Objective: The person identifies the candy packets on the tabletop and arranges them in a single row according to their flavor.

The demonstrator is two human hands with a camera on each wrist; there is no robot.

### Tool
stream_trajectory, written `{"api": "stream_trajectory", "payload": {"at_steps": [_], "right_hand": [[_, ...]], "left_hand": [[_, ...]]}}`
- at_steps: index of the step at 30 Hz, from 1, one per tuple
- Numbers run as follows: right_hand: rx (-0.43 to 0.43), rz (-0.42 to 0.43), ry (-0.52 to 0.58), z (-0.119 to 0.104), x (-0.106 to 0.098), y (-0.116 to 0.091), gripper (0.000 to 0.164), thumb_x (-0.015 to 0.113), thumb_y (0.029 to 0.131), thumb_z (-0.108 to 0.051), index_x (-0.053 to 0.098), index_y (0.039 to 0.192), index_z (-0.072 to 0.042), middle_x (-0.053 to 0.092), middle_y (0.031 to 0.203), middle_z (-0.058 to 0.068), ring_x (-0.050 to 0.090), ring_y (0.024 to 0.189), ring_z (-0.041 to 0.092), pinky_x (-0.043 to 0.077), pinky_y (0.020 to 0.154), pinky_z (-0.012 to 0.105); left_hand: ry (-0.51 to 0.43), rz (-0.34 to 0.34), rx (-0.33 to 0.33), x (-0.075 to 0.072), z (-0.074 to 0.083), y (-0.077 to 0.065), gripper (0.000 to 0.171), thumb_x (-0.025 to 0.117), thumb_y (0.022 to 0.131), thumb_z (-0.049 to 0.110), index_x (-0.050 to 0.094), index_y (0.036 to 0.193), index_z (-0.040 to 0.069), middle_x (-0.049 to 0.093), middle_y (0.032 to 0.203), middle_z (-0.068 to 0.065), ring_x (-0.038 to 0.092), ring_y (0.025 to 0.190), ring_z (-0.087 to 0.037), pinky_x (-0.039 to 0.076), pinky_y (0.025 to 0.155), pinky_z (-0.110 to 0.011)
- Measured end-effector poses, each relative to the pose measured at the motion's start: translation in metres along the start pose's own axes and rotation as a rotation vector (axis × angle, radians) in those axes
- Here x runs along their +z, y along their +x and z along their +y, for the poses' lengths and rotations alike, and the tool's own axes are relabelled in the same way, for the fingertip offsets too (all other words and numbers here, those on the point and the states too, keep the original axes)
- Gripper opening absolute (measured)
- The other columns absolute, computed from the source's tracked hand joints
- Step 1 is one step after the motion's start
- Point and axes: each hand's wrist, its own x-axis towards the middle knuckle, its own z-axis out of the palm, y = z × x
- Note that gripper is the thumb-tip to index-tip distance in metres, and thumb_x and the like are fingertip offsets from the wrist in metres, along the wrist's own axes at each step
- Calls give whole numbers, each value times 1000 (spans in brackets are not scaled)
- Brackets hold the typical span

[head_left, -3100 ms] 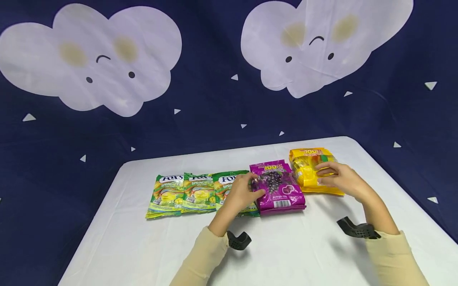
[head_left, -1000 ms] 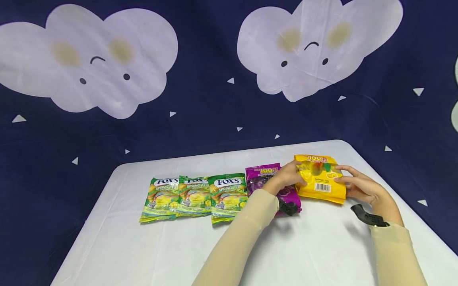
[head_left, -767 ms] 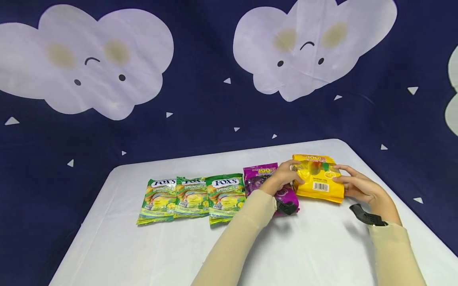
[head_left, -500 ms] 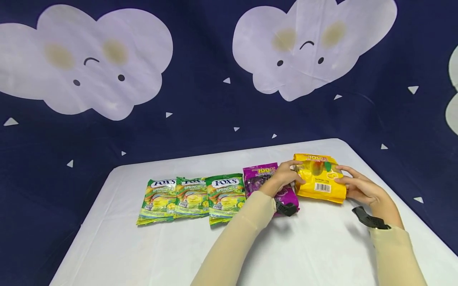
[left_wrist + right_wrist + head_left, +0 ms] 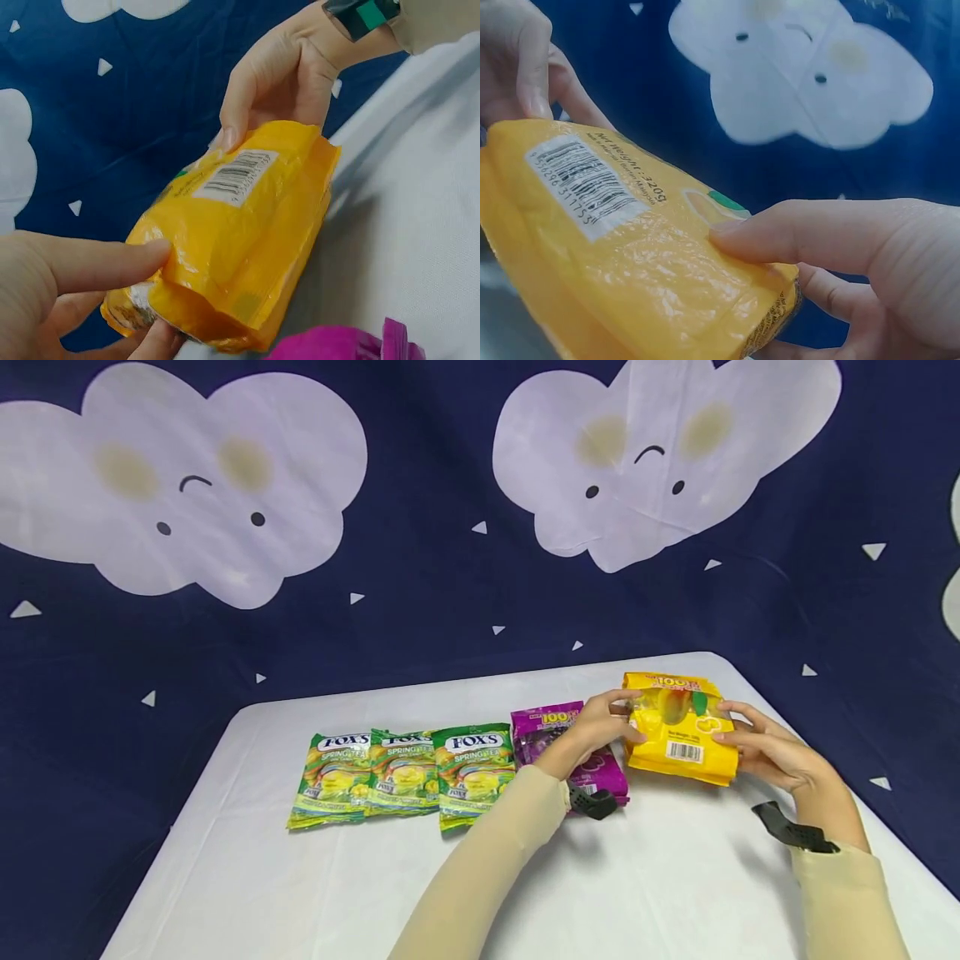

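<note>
Between both hands is a yellow candy bag [image 5: 675, 727] with a mango picture and a barcode. My left hand [image 5: 592, 731] pinches its left side, thumb on the front and fingers behind. On the opposite side my right hand [image 5: 780, 756] grips the bag the same way, as the right wrist view shows with the thumb [image 5: 795, 232] on the front. The left wrist view shows the bag tilted, its lower edge off the white cloth. A purple candy bag [image 5: 547, 718] with grapes lies just left of it, partly covered by my left hand and wrist.
Three green Fox's candy bags lie in a row on the white table [image 5: 225, 877]: the left one [image 5: 333, 781], the middle one [image 5: 405, 777], and the right one [image 5: 474, 777] beside the purple bag. A dark blue backdrop [image 5: 420, 635] with clouds hangs behind the table.
My left hand has left the purple bag's left edge and taken the yellow bag's left side. In the last half second the yellow bag has shifted slightly right and up with both hands.
</note>
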Motion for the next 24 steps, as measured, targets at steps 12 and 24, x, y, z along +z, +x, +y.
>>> {"api": "stream_trajectory", "payload": {"at_steps": [12, 24], "right_hand": [[-119, -11, -161, -24, 50, -6, 43, 56, 91, 8, 45, 123, -18, 30, 125, 8, 60, 94, 14, 55, 75, 29], [-170, -52, -327, -22, 81, -2, 43, 61, 89, 5, 38, 121, -14, 26, 124, 15, 61, 94, 16, 55, 77, 28]], "left_hand": [[-147, -83, 107, -37, -2, -28, 65, 76, 74, -8, 63, 128, 26, 56, 124, 3, 59, 107, -15, 51, 88, -27], [-113, -43, 153, -58, -14, -58, 68, 78, 75, -6, 61, 130, 30, 54, 125, 7, 58, 110, -14, 50, 89, -26]]}}
